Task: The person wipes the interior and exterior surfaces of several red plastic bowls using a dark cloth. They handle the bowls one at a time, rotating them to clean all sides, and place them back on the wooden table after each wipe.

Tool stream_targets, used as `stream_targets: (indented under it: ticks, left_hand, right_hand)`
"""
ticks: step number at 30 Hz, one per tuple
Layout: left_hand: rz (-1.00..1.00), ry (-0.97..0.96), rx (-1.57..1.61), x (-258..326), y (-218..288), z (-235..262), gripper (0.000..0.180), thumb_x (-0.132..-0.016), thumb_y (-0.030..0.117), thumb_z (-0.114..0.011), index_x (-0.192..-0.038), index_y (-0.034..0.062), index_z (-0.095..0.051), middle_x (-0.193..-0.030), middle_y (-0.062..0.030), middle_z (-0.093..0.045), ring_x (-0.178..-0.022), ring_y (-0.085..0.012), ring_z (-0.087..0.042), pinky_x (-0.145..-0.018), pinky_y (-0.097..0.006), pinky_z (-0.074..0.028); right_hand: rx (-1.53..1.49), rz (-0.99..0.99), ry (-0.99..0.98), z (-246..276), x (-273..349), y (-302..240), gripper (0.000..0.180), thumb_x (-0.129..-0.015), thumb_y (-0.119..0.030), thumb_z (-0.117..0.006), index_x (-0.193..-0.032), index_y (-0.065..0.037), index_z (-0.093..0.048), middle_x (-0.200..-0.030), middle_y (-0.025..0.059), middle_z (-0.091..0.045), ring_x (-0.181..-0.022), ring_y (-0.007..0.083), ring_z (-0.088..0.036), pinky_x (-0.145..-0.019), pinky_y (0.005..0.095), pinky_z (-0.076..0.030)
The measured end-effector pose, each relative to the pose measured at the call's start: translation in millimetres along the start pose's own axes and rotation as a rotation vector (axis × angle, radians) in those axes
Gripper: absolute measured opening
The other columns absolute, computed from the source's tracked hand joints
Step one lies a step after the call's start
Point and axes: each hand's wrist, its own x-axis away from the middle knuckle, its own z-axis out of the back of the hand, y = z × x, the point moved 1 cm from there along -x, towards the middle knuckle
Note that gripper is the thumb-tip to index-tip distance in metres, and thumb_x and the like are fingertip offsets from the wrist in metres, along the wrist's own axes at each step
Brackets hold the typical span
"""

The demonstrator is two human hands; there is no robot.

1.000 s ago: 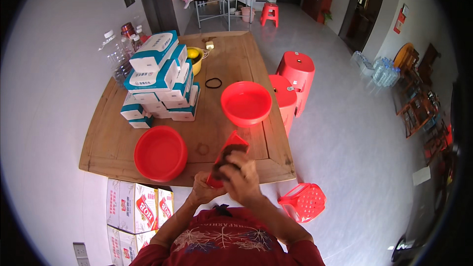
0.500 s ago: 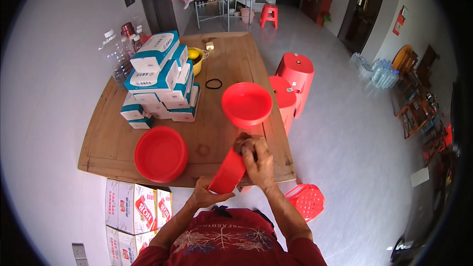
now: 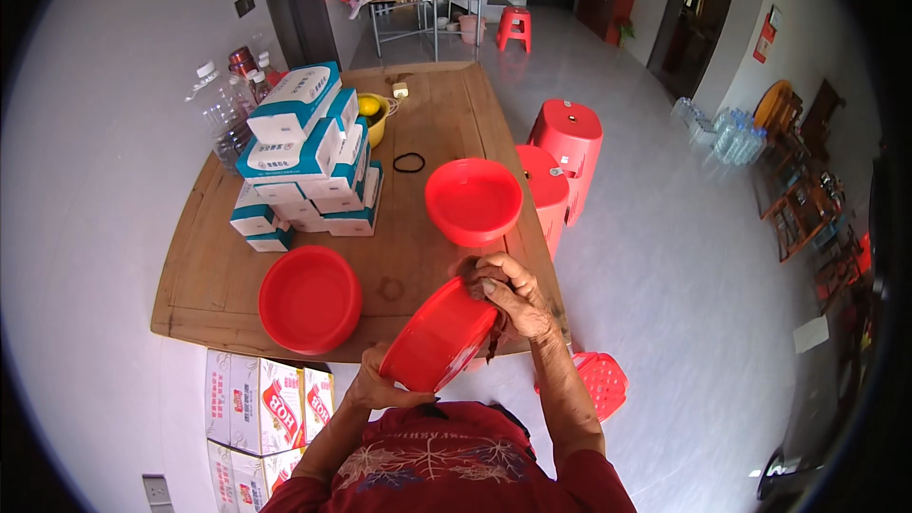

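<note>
A red plastic basin point(image 3: 439, 334) is tilted on its side above the table's near edge, its inside partly turned toward me. My left hand point(image 3: 382, 382) grips its lower left rim, thumb along the near side. At the upper right rim, my right hand point(image 3: 518, 296) presses a dark brown cloth point(image 3: 492, 287) against the basin; a corner of the cloth hangs down. Two more red basins rest on the wooden table: one basin point(image 3: 311, 300) at the left near edge, another basin point(image 3: 473, 199) just beyond my right hand.
Blue-and-white tissue boxes point(image 3: 302, 157) are stacked on the wooden table point(image 3: 399, 256), beside plastic bottles point(image 3: 223, 109) and a yellow bowl point(image 3: 378, 121). A black ring point(image 3: 409, 163) lies mid-table. Red stools point(image 3: 568, 138) stand right, a red plastic seat point(image 3: 597, 388) lower right. Cartons point(image 3: 275, 399) sit lower left.
The held basin has turned so that more of its inside shows. My right hand has moved slightly right along the rim, and the brown cloth shows more.
</note>
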Motion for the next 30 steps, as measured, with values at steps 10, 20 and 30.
stream_targets:
  ticks: [10, 20, 30]
  left_hand:
    - [0.415, -0.333, 0.304, -4, -20, 12, 0.063, -0.061, 0.001, -0.084, -0.118, 0.0013, -0.057, -0.111, -0.0045, -0.063, -0.104, -0.0131, -0.057, -0.088, -0.031, -0.047]
    - [0.073, -0.082, -0.178, -10, 3, -12, 0.054, -0.059, 0.011, -0.087, -0.104, 0.0022, -0.058, -0.102, -0.0067, -0.061, -0.091, -0.015, -0.06, -0.074, -0.03, -0.05]
    - [0.11, 0.166, 0.149, 5, -14, -5, 0.044, -0.058, 0.006, -0.085, -0.097, -0.0007, -0.066, -0.093, -0.007, -0.069, -0.083, -0.0141, -0.065, -0.073, -0.028, -0.052]
  right_hand:
    - [0.562, 0.174, -0.254, -8, 8, -41, 0.02, -0.076, -0.001, -0.065, -0.095, -0.004, -0.061, -0.092, 0.009, -0.062, -0.086, 0.0208, -0.063, -0.079, 0.0326, -0.05]
    - [1.01, 0.69, -0.168, -71, 11, -54, 0.03, -0.065, -0.011, -0.071, -0.094, -0.008, -0.063, -0.087, 0.007, -0.06, -0.083, 0.0247, -0.061, -0.073, 0.0379, -0.047]
    - [-0.327, 0.03, 0.313, 3, 7, 25, 0.023, -0.096, -0.011, -0.051, -0.115, 0.002, -0.056, -0.099, 0.0043, -0.061, -0.092, 0.0125, -0.055, -0.086, 0.027, -0.044]
